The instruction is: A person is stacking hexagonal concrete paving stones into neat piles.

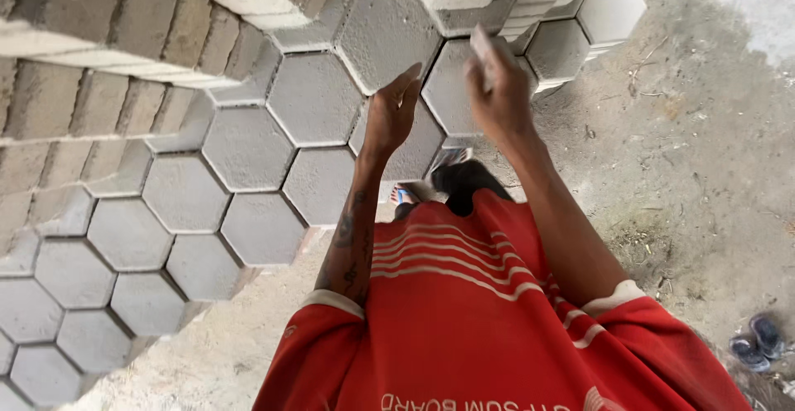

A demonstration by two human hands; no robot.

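Observation:
Stacks of grey hexagonal concrete paving blocks (pixel 248 146) fill the left and top of the view, their flat faces turned up. My left hand (pixel 392 114) is raised over the blocks with its fingers stretched out, and it holds nothing. My right hand (pixel 499 88) is just to its right, over a block at the stack's edge (pixel 447 88). It is closed around a small pale flat thing (pixel 482 46) that sticks out above the fingers; blur hides what it is. My red shirt with pale stripes (pixel 464 320) fills the bottom.
Bare sandy ground (pixel 687 171) lies to the right of the stacks. A pair of dark sandals (pixel 758 340) lies at the lower right. My feet in striped sandals (pixel 443 171) stand close to the blocks. More blocks stand stacked on edge at the upper left (pixel 108 30).

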